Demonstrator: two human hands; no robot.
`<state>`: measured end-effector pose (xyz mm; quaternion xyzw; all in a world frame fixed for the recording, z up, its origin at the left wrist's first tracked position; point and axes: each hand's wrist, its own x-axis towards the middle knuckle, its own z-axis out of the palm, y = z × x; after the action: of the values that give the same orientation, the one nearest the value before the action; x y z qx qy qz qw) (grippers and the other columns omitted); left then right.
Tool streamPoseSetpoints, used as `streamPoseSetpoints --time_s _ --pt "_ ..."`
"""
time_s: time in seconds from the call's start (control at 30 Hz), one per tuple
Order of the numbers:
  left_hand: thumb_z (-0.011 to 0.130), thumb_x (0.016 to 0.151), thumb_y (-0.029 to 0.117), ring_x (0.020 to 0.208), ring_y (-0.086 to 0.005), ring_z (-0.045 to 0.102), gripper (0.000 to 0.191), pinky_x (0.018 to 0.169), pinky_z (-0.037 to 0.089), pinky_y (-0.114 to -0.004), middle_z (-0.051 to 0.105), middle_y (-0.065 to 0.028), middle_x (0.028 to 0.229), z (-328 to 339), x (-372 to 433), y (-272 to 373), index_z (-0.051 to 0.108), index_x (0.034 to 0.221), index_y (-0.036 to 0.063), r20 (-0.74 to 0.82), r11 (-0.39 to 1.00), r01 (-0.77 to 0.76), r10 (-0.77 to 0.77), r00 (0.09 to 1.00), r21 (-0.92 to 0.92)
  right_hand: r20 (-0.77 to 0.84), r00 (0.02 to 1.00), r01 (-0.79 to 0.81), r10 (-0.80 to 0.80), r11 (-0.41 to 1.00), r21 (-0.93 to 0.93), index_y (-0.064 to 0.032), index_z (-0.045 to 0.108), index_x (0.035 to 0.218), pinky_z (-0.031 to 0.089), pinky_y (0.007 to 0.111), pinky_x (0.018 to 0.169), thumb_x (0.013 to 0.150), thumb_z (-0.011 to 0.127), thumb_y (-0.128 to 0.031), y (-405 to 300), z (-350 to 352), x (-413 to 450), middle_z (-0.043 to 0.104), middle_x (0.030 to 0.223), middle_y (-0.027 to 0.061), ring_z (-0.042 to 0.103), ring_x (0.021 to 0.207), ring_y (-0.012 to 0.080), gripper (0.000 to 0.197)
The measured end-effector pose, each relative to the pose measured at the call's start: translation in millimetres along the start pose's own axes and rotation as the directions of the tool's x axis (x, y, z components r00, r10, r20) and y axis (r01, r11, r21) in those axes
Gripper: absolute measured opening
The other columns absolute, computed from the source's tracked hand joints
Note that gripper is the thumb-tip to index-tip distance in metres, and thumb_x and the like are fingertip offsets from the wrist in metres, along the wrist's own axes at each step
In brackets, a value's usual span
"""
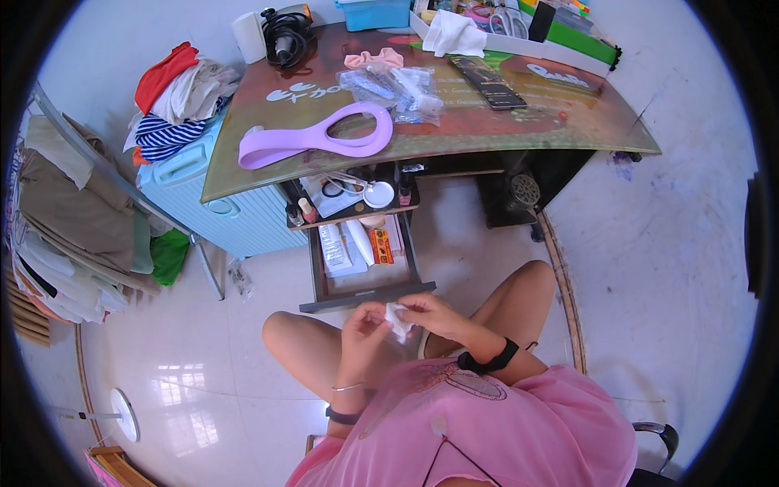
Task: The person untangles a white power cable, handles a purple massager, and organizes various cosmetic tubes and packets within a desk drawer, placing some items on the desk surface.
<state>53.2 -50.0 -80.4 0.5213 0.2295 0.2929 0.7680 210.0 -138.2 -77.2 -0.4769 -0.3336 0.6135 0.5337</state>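
My left hand [367, 327] and my right hand [424, 313] meet above my lap, both gripping a small crumpled white tissue or cloth [398, 322]. Just beyond them a desk drawer [368, 297] stands pulled out, holding a white tube with writing [333, 248], another white tube [360, 241] and a red and yellow packet [381, 246]. On the shelf above it are nail polish bottles [308, 210] and a round white item [378, 194]. A purple loop-shaped band [316, 141] lies along the near edge of the desktop.
Clear plastic bags with items [392, 88], a pink scrunchie [374, 58] and a dark flat package [488, 83] lie on the desk [578, 131]. A light blue suitcase [243, 222] bearing folded clothes stands left, beside a clothes rack [204, 268]. A chair armrest [663, 435] is lower right.
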Motion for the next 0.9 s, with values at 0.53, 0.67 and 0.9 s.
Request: streamPoseSetpoints --time_s 0.53,0.67,0.9 --pt "0.07 0.072 -0.005 0.079 -0.0106 0.055 0.029 0.069 0.045 -0.022 0.056 -0.0034 0.094 -13 3 0 0.066 0.101 -0.0009 0.068 0.976 -0.109 0.098 0.993 0.188 0.034 0.999 0.04 -0.039 0.998 -0.048 -0.0023 0.061 0.095 0.037 0.019 0.06 0.092 0.056 -0.019 -1 2 5 0.055 0.077 -0.0047 0.048 0.071 0.0023 0.018" --pt "0.068 0.073 -0.006 0.079 -0.0109 0.055 0.029 0.069 0.045 -0.022 0.056 -0.0037 0.095 -11 5 -3 0.065 0.101 -0.0017 0.026 0.98 -0.081 0.078 0.997 0.184 -0.103 0.993 0.056 -0.051 0.997 0.044 -0.0021 0.06 0.092 0.037 0.021 0.057 0.093 0.055 -0.022 -3 12 4 0.054 0.075 -0.0049 0.047 0.069 0.0027 0.02" --pt "0.067 0.071 -0.008 0.077 -0.0108 0.054 0.023 0.069 0.044 -0.022 0.058 -0.0048 0.088 6 8 -8 0.066 0.093 -0.0027 -0.096 0.886 -0.246 0.306 0.947 0.393 -0.271 0.933 0.2 -0.237 0.967 -0.156 -0.0044 0.06 0.089 0.035 0.021 0.054 0.093 0.055 -0.02 11 11 10 0.05 0.071 -0.0066 0.043 0.067 0.0015 0.017"
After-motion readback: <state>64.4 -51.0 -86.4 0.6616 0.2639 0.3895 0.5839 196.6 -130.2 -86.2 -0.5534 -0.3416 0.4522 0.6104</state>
